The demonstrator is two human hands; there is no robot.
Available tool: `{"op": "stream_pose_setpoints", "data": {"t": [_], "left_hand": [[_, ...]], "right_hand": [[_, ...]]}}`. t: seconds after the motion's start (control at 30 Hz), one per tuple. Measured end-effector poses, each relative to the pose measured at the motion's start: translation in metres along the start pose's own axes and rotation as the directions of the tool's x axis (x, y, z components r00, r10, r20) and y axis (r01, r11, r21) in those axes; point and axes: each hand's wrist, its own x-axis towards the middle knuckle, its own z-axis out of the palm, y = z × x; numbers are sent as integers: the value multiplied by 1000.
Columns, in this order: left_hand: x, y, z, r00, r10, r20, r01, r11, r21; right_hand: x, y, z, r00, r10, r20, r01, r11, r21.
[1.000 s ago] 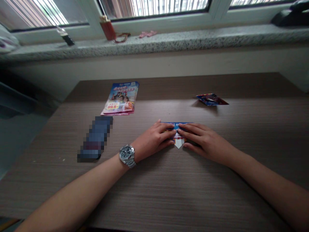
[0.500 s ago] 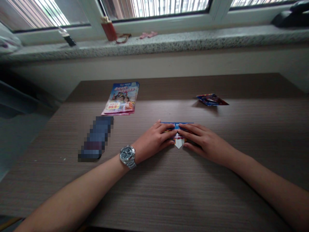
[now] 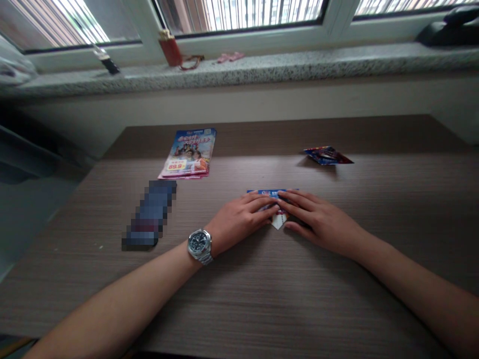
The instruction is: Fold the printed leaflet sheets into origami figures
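A folded printed paper (image 3: 279,221) lies on the table, its pale pointed tip toward me and its blue edge away from me. My left hand (image 3: 245,217), below a metal wristwatch (image 3: 199,244), rests its spread fingers on the paper's left part. From the right, my right hand (image 3: 318,219) presses down on it too, fingers stretched out and thumb a little apart. The fingertips of both hands meet near the middle and cover much of the print. Neither hand grips anything.
A stack of flyers (image 3: 189,153) lies at the back left, with a blurred-out phone (image 3: 149,214) nearer me. A folded paper piece (image 3: 327,155) stands at the back right. The stone sill (image 3: 284,67) carries a red case (image 3: 171,51) and pink items (image 3: 230,57).
My left hand has slid slightly to the right over the paper, and its thumb now covers more of the pale tip. My right hand has barely moved.
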Motion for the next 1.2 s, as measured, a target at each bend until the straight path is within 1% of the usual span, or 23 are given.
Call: {"op": "stream_pose_setpoints", "data": {"t": [0.07,0.23,0.4,0.5,0.6,0.77,0.97,1.07,1.2], "left_hand": [[0,1,-1,1000,-14,17,14,1000,-1],[0,3,-5,994,-110,28,111,994,-12],[1,3,-5,990,-134,36,135,990,-40],[1,4,-5,991,-134,24,135,989,-53],[1,5,-4,992,-123,14,124,991,-41],[1,5,-2,998,-64,17,65,998,-12],[1,6,0,999,-28,17,27,999,25],[2,7,-1,1000,-26,11,26,999,24],[3,8,-2,998,-56,15,56,998,4]], "right_hand": [[0,1,0,1000,4,-3,-4,1000,-9],[0,3,-3,1000,21,-20,-21,1000,23],[-1,3,-3,998,46,-39,-43,997,62],[-2,2,-3,996,66,-60,-62,995,72],[-2,3,-3,996,64,-56,-61,997,56],[-1,3,-4,996,78,-36,-76,996,40],[6,-5,0,991,131,-18,-132,989,-70],[8,-6,2,988,151,-12,-152,985,-80],[4,0,3,985,171,-20,-171,985,-29]]}}
